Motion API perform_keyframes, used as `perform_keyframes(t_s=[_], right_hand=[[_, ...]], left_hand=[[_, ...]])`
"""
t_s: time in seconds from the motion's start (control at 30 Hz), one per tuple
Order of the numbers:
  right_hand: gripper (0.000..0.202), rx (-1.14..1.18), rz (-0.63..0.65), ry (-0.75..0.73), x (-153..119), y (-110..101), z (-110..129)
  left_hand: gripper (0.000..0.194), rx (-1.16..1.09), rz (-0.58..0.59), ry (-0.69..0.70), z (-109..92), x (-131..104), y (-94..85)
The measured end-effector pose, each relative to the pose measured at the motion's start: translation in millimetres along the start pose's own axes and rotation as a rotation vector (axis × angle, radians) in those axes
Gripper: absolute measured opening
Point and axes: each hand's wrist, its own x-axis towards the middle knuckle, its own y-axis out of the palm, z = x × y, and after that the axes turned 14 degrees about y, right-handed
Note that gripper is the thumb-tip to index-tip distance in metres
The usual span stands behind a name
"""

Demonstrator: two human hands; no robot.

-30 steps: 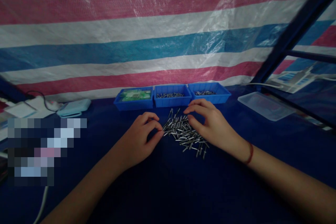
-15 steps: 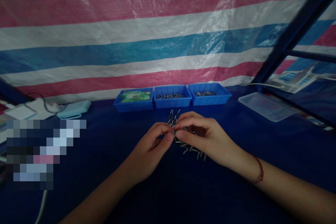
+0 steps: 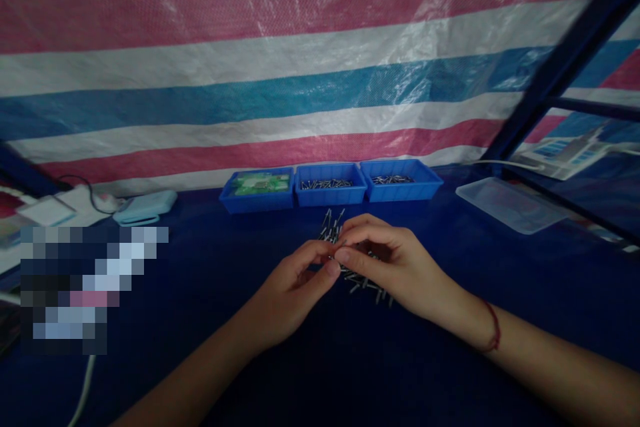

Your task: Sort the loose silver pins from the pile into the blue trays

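Observation:
My left hand [image 3: 295, 283] and my right hand [image 3: 395, 260] meet fingertip to fingertip over the near side of a loose pile of thin metal rivets [image 3: 330, 227]. The right thumb and index finger are pinched on a small metal rivet [image 3: 344, 243], of which only a sliver shows. On the left, thumb and index finger are bent close together against the right fingertips. A tiny glint lies between them, too small to name. The right hand covers part of the pile.
Along the back stand three blue bins: one with green-and-white packets [image 3: 263, 183], a middle bin [image 3: 330, 195] and a right bin [image 3: 404, 191] with metal pieces. A clear plastic lid [image 3: 513, 205] lies right; a light-blue case [image 3: 145, 205] and a white cable [image 3: 84, 390] are left.
My left hand has shifted slightly right, its thumb now lower beneath the right fingertips. The right hand stays almost in place, and the pile looks the same.

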Motion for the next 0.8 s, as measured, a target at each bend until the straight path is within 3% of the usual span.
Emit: perform_keyframes(t_s=[0.17, 0.43, 0.8], right_hand=[[0.007, -0.021, -0.022, -0.022, 0.1, 0.8, 0.9], [0.008, -0.098, -0.036, -0.113, -2.1, 0.1, 2.7], [0.008, -0.167, -0.066, -0.116, -0.3, 0.5, 1.9]], left_hand=[[0.026, 0.044, -0.036, 0.039, 1.9, 1.6, 0.9], [0.024, -0.001, -0.090, -0.013, 0.0, 2.3, 2.8], [0.013, 0.071, -0.251, 0.125, 3.5, 1.2, 2.2]])
